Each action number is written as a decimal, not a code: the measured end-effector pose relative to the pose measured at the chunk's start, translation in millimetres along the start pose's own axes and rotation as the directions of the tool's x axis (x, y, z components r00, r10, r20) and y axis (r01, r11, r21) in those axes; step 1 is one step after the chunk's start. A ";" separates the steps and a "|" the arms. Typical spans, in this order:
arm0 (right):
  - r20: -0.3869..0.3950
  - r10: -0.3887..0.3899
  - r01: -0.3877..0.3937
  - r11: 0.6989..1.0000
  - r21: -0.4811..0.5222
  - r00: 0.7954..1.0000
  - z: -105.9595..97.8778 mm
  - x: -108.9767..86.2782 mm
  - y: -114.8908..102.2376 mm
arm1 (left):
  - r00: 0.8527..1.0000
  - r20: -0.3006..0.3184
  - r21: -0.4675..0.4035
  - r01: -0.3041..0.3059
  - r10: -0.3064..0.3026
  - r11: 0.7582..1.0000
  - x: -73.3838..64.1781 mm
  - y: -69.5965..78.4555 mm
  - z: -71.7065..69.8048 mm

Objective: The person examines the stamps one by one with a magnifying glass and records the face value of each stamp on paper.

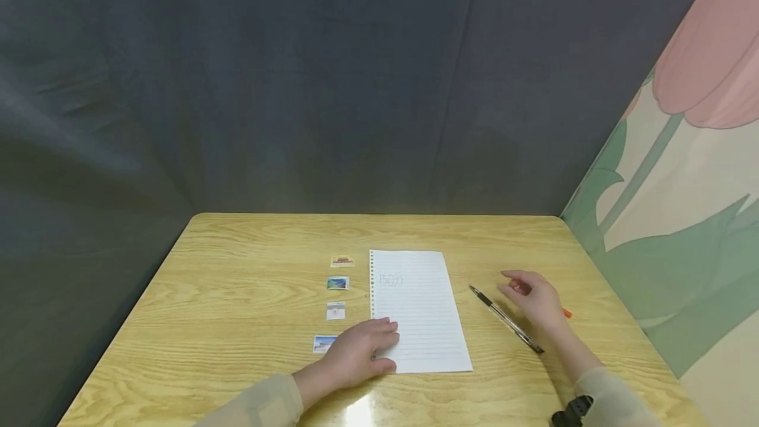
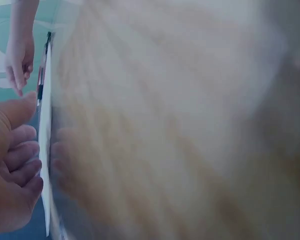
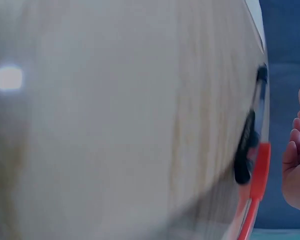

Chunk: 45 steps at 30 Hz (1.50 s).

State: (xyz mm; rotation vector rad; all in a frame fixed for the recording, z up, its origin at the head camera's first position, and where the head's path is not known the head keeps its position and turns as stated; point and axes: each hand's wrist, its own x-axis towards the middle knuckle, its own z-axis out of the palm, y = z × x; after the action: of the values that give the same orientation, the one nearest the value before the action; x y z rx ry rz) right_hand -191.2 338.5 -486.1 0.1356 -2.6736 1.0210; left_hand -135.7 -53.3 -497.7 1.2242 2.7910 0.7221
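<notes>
A sheet of lined, hole-punched paper (image 1: 418, 328) lies on the table, with "150%" faintly written near its upper left. My left hand (image 1: 358, 354) rests on the paper's lower left edge, partly covering a small blue picture stamp (image 1: 323, 344). To the right of the paper is a clear pen with a black grip (image 1: 504, 316). Just beyond it, my right hand (image 1: 536, 298) hovers above the table, fingers loosely bent and holding nothing. An orange pen-like item (image 3: 260, 172) is mostly hidden behind that hand in the head view; its orange end (image 1: 567, 313) peeks out.
Left of the paper, more small stamps stand in a column: a yellowish one (image 1: 342, 261), a blue-green one (image 1: 338, 283) and a pale one (image 1: 335, 310). A dark curtain (image 1: 356, 84) hangs behind the table, and a flower-painted wall (image 1: 682, 269) borders its right side.
</notes>
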 end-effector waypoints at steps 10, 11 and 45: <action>-0.099 0.118 -0.116 0.993 0.027 0.988 -32.5 -6.6 17.7 | 0.987 -0.118 -0.190 0.081 -0.105 0.978 -7.2 -16.9 -20.7; -0.101 0.115 -0.112 0.993 0.029 0.988 -33.8 -7.6 19.5 | 0.985 -0.122 -0.196 0.097 -0.123 0.976 -8.7 -19.7 -23.9; 0.123 0.073 -0.068 0.997 -0.049 0.990 -46.4 -20.8 68.8 | 0.909 -0.115 -0.348 0.342 -0.402 0.873 -35.5 -109.1 -63.4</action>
State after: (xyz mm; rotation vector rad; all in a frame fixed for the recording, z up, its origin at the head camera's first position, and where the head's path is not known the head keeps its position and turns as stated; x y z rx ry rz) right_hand -173.6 420.5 -503.0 0.0996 -2.8305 1.0036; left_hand -198.7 -168.1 -492.4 0.5627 2.7642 1.2380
